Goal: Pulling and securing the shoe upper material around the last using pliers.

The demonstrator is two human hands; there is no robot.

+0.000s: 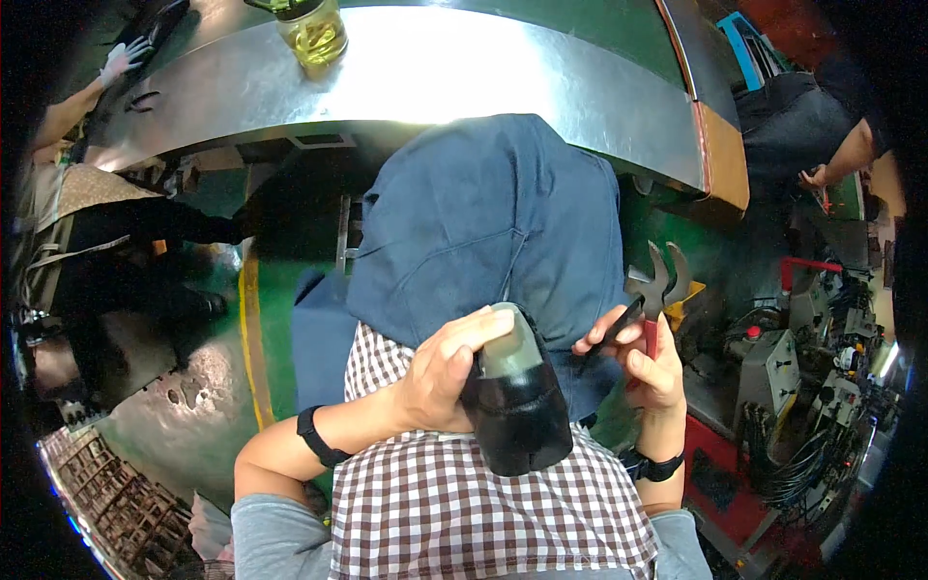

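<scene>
My left hand (pixel 447 365) is wrapped over the side of a black shoe upper (pixel 522 420), its fingers lying on the pale green, last-like end (pixel 509 343). The piece is tilted above my lap, against my brown-and-white checked apron (pixel 416 512). To its right, my right hand (pixel 643 358) is closed around the handles of metal pincers (pixel 659 280). One handle is red, the other dark. The curved jaws point up and stand apart with nothing between them. The pincers do not touch the shoe upper.
Beyond my knees runs a shiny metal bench (pixel 435 68) bearing a jar of yellow-green liquid (pixel 314 39). A co-worker's gloved hand (pixel 123 60) is at far left; another person's hand (pixel 817 177) shows at right. Machinery with a red button (pixel 753 333) stands on my right.
</scene>
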